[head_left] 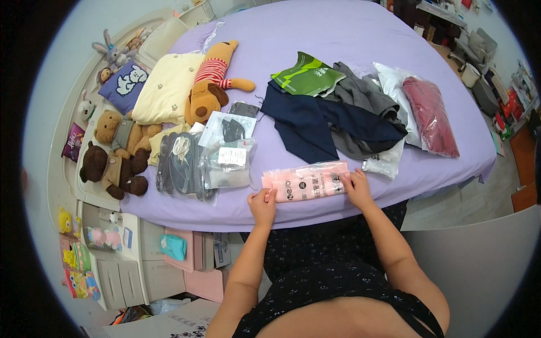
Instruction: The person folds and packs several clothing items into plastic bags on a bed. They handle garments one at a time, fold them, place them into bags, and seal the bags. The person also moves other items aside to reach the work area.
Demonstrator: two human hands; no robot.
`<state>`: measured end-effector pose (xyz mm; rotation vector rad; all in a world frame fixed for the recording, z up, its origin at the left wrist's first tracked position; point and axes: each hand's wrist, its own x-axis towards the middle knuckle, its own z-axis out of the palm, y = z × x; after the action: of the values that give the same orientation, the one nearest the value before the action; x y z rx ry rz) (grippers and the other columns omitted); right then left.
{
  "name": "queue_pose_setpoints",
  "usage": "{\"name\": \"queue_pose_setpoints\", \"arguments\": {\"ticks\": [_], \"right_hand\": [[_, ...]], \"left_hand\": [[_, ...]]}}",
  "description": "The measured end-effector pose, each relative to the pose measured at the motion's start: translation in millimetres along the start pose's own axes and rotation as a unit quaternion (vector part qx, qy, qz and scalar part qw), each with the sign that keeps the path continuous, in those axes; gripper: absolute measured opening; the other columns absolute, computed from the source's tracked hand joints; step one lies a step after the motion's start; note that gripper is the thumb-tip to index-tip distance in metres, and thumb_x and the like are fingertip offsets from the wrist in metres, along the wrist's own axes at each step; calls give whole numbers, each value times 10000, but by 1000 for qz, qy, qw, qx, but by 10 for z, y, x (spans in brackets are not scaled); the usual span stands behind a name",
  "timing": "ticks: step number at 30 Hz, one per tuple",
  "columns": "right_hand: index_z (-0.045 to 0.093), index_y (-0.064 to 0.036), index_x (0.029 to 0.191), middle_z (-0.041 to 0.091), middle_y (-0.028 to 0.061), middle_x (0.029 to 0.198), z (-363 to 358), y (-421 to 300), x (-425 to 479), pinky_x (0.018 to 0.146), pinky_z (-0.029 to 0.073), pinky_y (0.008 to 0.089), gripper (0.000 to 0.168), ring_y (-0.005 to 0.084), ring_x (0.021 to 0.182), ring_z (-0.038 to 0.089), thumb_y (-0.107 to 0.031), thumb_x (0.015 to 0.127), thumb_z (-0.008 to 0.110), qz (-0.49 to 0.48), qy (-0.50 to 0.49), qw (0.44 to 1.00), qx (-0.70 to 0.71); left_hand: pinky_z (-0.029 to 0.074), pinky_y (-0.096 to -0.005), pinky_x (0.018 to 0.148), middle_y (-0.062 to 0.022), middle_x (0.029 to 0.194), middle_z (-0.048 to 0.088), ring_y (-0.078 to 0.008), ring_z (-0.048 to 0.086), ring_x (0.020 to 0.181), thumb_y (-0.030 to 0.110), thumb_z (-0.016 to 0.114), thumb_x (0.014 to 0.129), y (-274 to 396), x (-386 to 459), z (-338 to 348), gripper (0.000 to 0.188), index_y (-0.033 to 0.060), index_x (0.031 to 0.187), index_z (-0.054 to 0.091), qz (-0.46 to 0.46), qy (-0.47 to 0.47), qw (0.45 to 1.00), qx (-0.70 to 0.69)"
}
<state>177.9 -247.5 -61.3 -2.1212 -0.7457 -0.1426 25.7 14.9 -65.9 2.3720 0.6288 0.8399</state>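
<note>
A pink plastic package bearing dark writing lies flat near the bed's front edge. At its left end, my left hand pinches the border between thumb and fingers. Its right end is held by my right hand. Just beyond the package lie navy blue trousers, partly over a grey garment. A green plastic bag rests on the trousers. Close to my right hand is a small clear packet. Left of the package are a clear bag with a labelled item and a clear bag of dark cords.
Farther right, a red garment in clear plastic lies against a white plastic bag. A plush dog, a cream pillow and teddy bears occupy the left side. White drawers stand beside the lilac-sheeted bed.
</note>
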Motion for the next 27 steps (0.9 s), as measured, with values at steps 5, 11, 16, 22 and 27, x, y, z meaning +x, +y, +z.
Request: {"name": "queue_pose_setpoints", "arguments": {"ticks": [5,11,16,22,27], "right_hand": [[556,-28,632,592,89,795,-136,30,-127,1041,284,509,195,267,967,569,-135,775,635,-49,-49,997,34],[494,-40,577,581,61,873,-114,34,-142,1028,298,520,225,263,1016,554,-136,673,673,-64,-49,997,-5],[487,-45,618,577,72,886,-86,32,-136,1005,336,499,205,263,1017,547,-124,643,674,-77,-38,995,-41],[588,-62,966,583,63,1039,-123,-288,-78,986,377,432,298,270,1079,521,-85,673,635,-128,75,986,-80],[552,-77,1196,541,36,1257,-222,-150,-98,1023,337,443,397,250,1225,449,-105,801,520,-281,-140,933,-177]], "left_hand": [[359,-365,778,-69,651,578,-248,507,664,224,708,764,-131,-78,-149,155,77,764,657,37,-35,998,-24],[344,-382,794,-36,714,540,-226,496,720,164,701,740,-22,-198,-182,249,84,963,626,84,18,994,65],[336,-446,881,-53,1003,570,-219,513,954,130,658,755,129,-155,-215,403,100,1143,554,189,10,970,155],[243,-479,1067,8,1369,448,-204,401,1275,165,535,824,245,27,-304,488,136,1308,476,440,-175,855,210],[244,-472,1078,-33,1394,427,-236,387,1292,165,547,794,146,106,-381,551,121,1334,448,436,-301,827,188]]}}
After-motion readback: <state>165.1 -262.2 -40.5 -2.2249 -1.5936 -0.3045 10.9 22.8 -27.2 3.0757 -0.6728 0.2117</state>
